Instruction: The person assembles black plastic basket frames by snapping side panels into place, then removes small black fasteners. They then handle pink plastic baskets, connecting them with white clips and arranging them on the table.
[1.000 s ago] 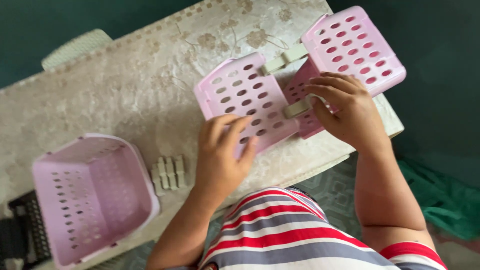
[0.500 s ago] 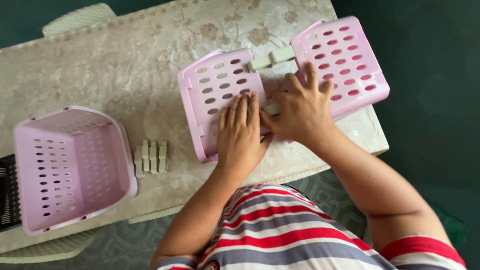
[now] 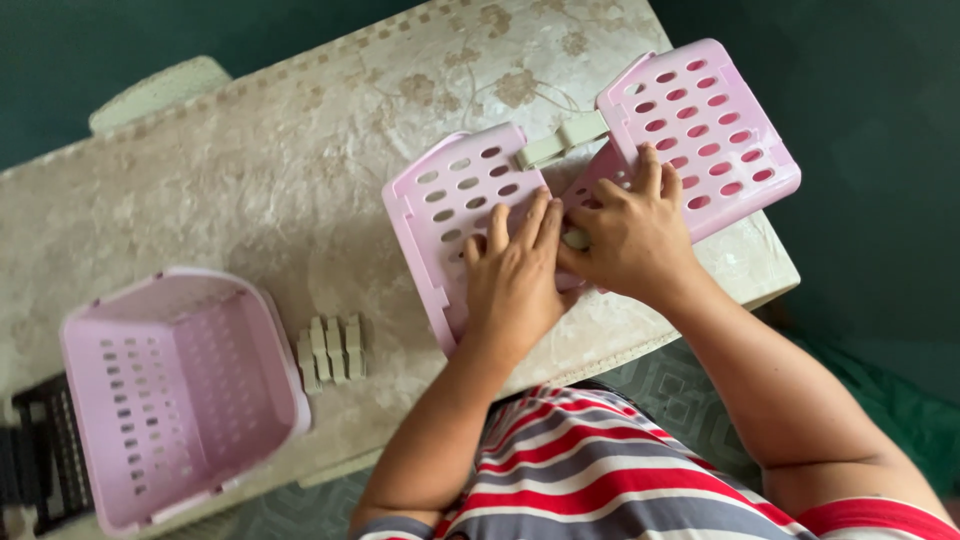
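Two pink perforated plastic panels lie side by side on the table, joined at the top by a beige clip (image 3: 563,139). My left hand (image 3: 512,275) presses flat on the left panel (image 3: 440,205), fingers together pointing up toward the seam. My right hand (image 3: 630,232) rests on the lower inner corner of the right panel (image 3: 715,120), its fingers spread over the holes and its thumb on a small beige clip (image 3: 574,239) at the seam between the panels. Most of that clip is hidden under my fingers.
An assembled pink perforated basket (image 3: 170,390) stands at the left of the beige patterned table (image 3: 260,170). Several beige clips (image 3: 331,350) lie in a row beside it. A dark crate (image 3: 40,470) sits at the far left edge. The table's near edge runs just below my hands.
Both hands have come together at the seam between the panels. My left hand slid up onto the left panel, and my right hand moved down-left with the small clip.
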